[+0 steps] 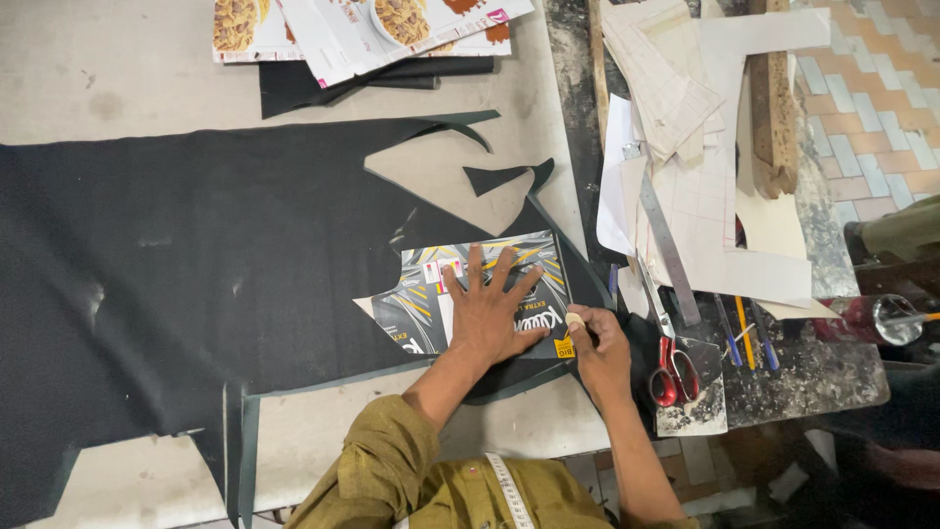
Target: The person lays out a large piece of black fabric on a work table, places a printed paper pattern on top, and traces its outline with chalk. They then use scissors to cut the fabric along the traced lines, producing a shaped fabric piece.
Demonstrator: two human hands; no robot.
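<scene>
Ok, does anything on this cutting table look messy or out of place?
The paper patterns at the table's right lie in a loose, crooked heap over a metal ruler. A small black scrap sits apart from the black fabric.

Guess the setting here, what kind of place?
Likely a tailoring or cutting workshop: black fabric spread on a worktable, left hand pinning a cardboard pattern, right hand holding chalk, red-handled scissors nearby.

One head-worn camera looks steeply down, close over the cutting table [117,69].
</scene>
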